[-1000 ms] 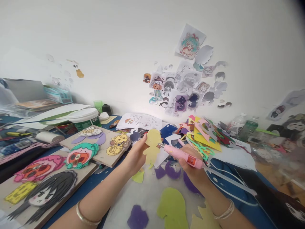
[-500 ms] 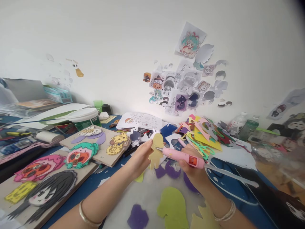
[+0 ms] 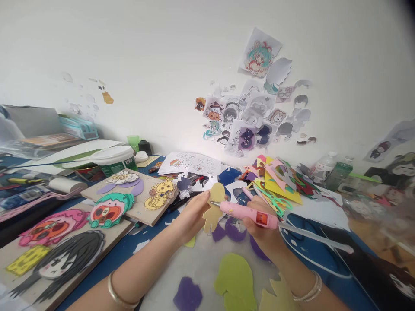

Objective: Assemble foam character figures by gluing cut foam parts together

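My left hand (image 3: 191,216) pinches a small yellow foam cutout (image 3: 213,207) shaped like a figure and holds it upright above the table. My right hand (image 3: 261,231) is wrapped round a pink glue gun (image 3: 248,214) with a clear glue stick trailing off to the right. The metal tip of the gun touches the cutout at about its neck. Both wrists wear bangles.
Yellow-green (image 3: 235,283) and purple (image 3: 187,296) foam shapes lie on a clear sheet just below my hands. Boards with finished foam characters (image 3: 110,209) sit at left, a green tub (image 3: 114,160) behind them. A heap of coloured paper scraps (image 3: 279,179) and bottles (image 3: 337,172) lie at right.
The cutout has turned more edge-on and dropped slightly. The glue gun's tip has moved left onto it.
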Tool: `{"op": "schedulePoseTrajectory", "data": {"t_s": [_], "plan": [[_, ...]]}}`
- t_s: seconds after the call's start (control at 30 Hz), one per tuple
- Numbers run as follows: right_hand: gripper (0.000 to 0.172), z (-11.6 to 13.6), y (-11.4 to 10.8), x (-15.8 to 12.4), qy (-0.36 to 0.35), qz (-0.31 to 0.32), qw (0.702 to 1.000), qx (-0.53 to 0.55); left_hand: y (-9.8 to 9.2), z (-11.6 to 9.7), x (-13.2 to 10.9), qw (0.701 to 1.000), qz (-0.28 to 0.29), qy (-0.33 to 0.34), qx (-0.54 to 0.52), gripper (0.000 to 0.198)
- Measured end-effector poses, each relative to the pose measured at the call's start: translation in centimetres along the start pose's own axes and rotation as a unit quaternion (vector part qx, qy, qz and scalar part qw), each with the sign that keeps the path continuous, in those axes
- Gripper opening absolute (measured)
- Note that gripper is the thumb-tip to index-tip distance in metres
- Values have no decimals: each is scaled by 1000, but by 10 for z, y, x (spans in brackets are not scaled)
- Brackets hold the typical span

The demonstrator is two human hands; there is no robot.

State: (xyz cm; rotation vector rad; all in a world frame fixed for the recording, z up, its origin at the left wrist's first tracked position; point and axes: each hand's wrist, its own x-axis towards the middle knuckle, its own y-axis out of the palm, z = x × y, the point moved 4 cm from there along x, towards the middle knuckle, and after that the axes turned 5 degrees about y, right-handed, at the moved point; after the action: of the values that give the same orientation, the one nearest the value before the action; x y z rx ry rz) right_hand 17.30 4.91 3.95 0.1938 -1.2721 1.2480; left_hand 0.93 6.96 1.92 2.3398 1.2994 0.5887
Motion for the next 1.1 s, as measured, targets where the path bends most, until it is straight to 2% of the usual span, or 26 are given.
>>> {"op": "schedulePoseTrajectory", "data": {"t_s": [0.2, 0.67, 0.97, 1.1], "plan": [[38, 2, -4, 3, -29, -30, 999, -7, -3, -5, 1, 1000, -9, 14, 6, 41], [38, 1, -6, 6, -27, -71, 995, -69, -6, -10, 1, 999, -36, 25, 12, 41], [38, -13, -7, 0, 69, -68, 995, 6, -6, -6, -2, 998, -39, -9, 40, 42], [39, -17, -4, -3, 80, -65, 994, 23, -6, -4, -2, 998, -40, -14, 45, 43]]}}
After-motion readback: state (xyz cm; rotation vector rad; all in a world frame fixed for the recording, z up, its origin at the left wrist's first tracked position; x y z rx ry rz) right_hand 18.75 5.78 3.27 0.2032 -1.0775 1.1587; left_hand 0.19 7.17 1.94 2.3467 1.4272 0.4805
